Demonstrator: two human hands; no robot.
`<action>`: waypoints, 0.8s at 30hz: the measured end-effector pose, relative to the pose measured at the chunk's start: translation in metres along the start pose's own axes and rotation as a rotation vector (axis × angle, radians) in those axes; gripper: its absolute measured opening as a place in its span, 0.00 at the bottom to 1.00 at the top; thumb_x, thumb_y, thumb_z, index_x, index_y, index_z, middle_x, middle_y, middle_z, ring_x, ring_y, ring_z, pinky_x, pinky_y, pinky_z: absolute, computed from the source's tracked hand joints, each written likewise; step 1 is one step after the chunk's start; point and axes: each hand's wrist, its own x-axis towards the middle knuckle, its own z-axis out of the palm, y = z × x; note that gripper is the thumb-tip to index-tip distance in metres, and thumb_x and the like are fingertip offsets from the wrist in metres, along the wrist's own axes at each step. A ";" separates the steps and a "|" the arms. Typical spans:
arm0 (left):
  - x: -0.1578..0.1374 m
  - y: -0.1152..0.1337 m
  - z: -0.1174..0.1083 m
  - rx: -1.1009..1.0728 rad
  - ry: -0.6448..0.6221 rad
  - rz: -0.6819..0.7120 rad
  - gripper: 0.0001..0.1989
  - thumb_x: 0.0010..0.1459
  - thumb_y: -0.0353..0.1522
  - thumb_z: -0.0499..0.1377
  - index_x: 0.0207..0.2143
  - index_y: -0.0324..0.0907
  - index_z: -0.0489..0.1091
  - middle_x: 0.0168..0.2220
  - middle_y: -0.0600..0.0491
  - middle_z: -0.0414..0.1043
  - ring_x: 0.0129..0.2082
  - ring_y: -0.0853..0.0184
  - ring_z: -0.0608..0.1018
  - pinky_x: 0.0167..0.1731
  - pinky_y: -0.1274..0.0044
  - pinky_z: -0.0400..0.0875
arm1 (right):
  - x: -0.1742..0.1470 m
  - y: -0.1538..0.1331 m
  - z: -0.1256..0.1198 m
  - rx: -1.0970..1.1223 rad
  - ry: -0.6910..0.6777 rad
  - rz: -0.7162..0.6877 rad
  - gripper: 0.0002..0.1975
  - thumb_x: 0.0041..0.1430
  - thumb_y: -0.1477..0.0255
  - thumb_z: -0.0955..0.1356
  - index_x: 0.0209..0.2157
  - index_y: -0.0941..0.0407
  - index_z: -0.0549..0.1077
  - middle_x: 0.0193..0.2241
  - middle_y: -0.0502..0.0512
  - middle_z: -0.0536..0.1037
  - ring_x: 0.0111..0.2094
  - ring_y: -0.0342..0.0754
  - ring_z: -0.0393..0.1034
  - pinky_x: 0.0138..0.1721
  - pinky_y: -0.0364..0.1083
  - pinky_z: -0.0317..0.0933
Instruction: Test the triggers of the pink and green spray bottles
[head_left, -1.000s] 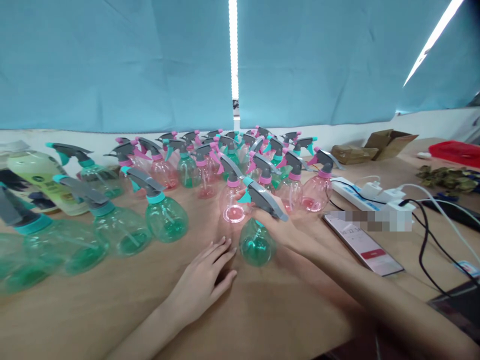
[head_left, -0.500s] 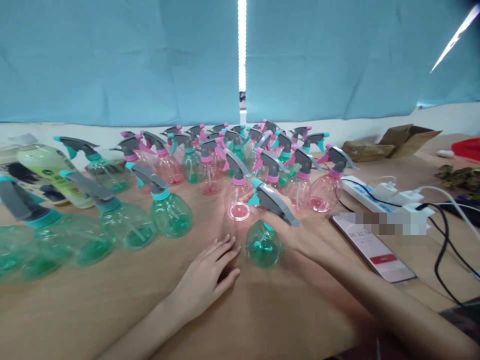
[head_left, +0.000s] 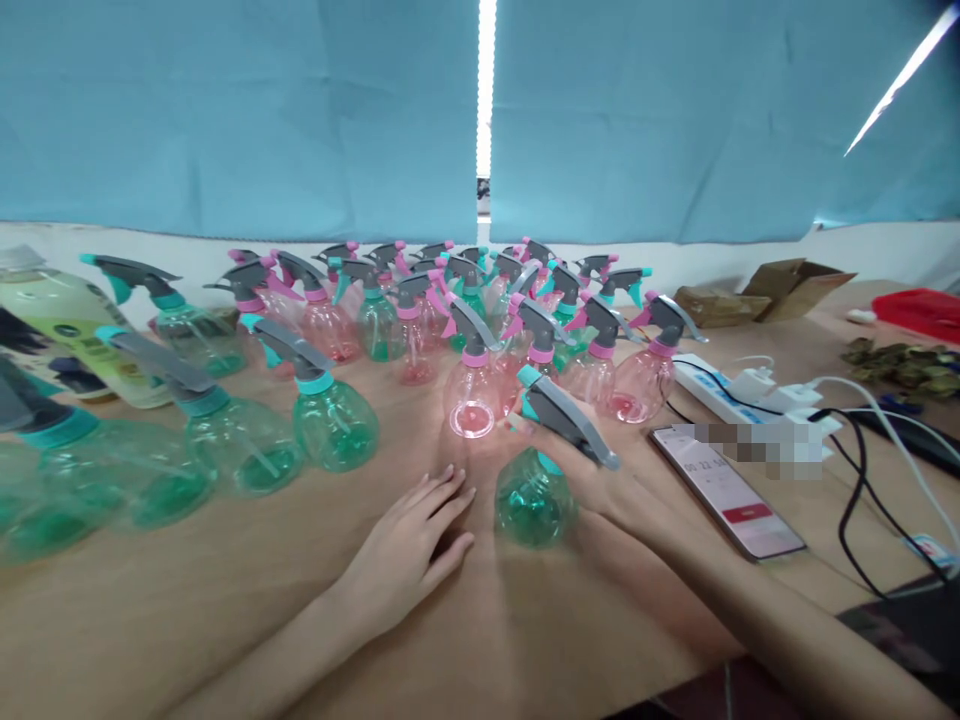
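Observation:
A green spray bottle point(head_left: 534, 505) with a grey and turquoise trigger head stands slightly tilted in front of me. My right hand point(head_left: 589, 470) is wrapped round its neck from the right, just under the trigger head, which hides some of the fingers. My left hand point(head_left: 416, 540) lies palm down on the wooden table point(head_left: 442, 660), fingers stretched out, a short gap left of that bottle. Beyond the hands stands a pink spray bottle point(head_left: 472, 395). Another green spray bottle point(head_left: 334, 430) is further left.
Several pink and green spray bottles point(head_left: 409, 340) crowd the back and left side. A large bottle of yellowish liquid point(head_left: 82, 330) stands far left. On the right lie a phone point(head_left: 731, 490), a power strip point(head_left: 720, 390) with cables, and cardboard boxes point(head_left: 795, 290).
The held green spray bottle has shifted slightly right and nearer to me, with my right hand still round it. My left hand stays flat. The view has moved a little.

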 end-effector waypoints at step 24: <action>0.000 -0.001 0.002 0.042 -0.014 0.015 0.22 0.69 0.40 0.50 0.60 0.40 0.63 0.62 0.47 0.61 0.62 0.58 0.63 0.60 0.62 0.59 | -0.001 -0.008 -0.004 -0.049 -0.057 0.106 0.07 0.59 0.64 0.66 0.32 0.52 0.71 0.24 0.50 0.71 0.30 0.50 0.69 0.30 0.48 0.65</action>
